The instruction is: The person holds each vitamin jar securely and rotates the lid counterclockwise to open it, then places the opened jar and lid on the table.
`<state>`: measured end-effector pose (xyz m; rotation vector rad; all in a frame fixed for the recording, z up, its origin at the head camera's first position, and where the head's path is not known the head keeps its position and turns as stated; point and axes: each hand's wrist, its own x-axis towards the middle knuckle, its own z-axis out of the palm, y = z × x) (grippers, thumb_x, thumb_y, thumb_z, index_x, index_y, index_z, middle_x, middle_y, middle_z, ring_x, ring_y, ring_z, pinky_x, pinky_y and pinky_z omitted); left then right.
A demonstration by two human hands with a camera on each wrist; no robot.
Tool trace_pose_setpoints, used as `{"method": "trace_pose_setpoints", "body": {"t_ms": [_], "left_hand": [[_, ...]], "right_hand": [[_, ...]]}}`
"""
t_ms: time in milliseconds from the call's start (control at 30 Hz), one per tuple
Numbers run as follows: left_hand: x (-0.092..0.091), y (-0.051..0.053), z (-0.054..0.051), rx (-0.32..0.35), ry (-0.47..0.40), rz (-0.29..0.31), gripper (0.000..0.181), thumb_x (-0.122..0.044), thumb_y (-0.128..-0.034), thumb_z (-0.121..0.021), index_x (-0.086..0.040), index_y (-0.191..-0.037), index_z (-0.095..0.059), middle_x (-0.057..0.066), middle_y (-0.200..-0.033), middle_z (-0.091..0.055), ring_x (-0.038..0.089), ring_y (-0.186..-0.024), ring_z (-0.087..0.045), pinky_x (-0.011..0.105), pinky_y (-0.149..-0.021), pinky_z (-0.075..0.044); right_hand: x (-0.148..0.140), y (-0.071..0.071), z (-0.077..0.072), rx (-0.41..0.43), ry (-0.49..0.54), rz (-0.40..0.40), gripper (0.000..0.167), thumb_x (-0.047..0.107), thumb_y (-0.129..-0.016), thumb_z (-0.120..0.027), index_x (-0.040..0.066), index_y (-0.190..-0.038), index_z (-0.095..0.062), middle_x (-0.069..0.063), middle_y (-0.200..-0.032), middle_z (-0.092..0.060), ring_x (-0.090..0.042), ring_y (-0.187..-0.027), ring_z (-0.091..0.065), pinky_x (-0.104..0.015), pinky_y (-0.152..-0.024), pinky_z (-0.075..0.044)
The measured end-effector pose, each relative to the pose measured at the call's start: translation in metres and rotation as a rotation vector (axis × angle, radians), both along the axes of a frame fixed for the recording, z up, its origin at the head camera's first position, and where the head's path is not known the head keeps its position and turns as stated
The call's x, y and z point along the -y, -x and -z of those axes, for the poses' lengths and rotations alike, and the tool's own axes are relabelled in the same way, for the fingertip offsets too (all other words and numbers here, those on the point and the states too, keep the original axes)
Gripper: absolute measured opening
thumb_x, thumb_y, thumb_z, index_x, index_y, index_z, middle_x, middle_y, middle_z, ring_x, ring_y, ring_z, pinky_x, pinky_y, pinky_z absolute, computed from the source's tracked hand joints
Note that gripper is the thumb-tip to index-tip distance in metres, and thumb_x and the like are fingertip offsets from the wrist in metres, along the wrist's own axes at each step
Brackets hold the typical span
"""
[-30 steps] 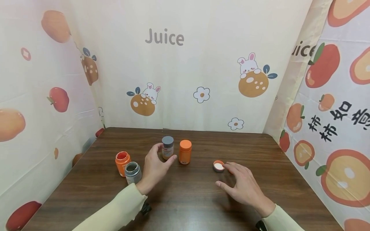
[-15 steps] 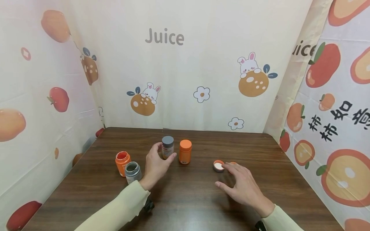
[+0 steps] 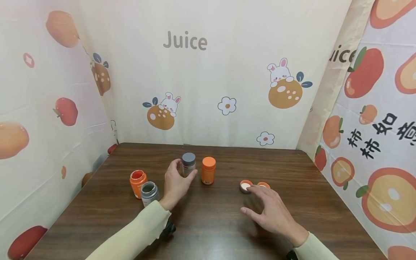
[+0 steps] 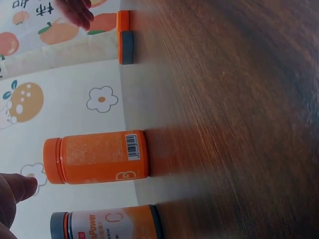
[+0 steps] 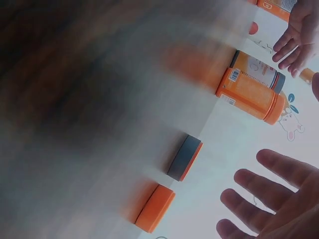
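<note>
Left hand spread in a loose curve beside a cylindrical plastic jar with grey lid and white-and-orange label; nothing pinched. Reads as a reach or a release, can't tell which; gripping would call for thumb and fingers closing round its sides, clear of the all-orange cylindrical plastic jar just to its right. Grey-lidded jar upright near the far middle of the brown wood-grain table, long axis vertical, lid up. Right hand also spread, holding nothing, near 2 upturned round plastic lids, 1 grey, 1 orange.
</note>
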<state>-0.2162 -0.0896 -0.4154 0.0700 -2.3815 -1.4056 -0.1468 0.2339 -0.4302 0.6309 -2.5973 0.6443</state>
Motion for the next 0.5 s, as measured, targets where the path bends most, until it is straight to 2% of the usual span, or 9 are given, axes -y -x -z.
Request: {"method": "trace_pose_setpoints", "body": {"t_ms": [233, 500], "left_hand": [[0.0, 0.006, 0.003, 0.022, -0.002, -0.023, 0.076, -0.028, -0.0848, -0.086, 0.002, -0.142, -0.047, 0.024, -0.14, -0.055, 0.04, -0.13, -0.052, 0.055, -0.107, -0.042], [-0.001, 0.011, 0.008, 0.053, -0.013, -0.037, 0.075, -0.028, -0.0848, -0.085, 0.001, -0.142, -0.047, 0.024, -0.142, -0.054, 0.041, -0.131, -0.051, 0.057, -0.108, -0.041]], "right_hand": [[0.003, -0.001, 0.003, -0.035, 0.014, -0.051, 0.063, 0.05, -0.081, -0.085, 0.022, -0.135, -0.066, -0.005, -0.136, -0.065, -0.03, -0.127, -0.058, -0.06, -0.101, -0.039], [0.006, -0.002, 0.004, -0.065, 0.001, -0.073, 0.065, 0.051, -0.079, -0.085, 0.02, -0.134, -0.067, -0.004, -0.135, -0.066, -0.03, -0.127, -0.057, -0.057, -0.102, -0.04]]}}
